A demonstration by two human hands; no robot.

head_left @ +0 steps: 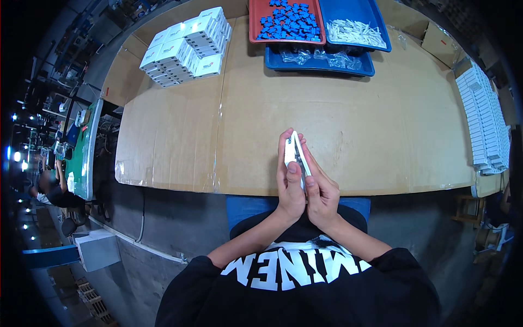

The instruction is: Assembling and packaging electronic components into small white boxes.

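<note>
Between my two palms I hold a small flat white box (290,152) upright near the table's front edge, narrow side up. A dark gap runs down it, between its body and what looks like a lid or flap, and what is inside cannot be made out. My left hand (290,193) presses on its left side, the thumb lying along the near part. On the other side my right hand (323,200) is closed against the white panel, its thumb beside the left one. My fingers cover much of the box.
Stacked white boxes (182,50) stand at the table's back left. A red tray (254,32) of blue plastic parts and a blue tray (383,32) of white sticks rest above another blue tray (321,71) holding clear bags. White boxes (482,117) line the cardboard-covered table's (272,103) right edge.
</note>
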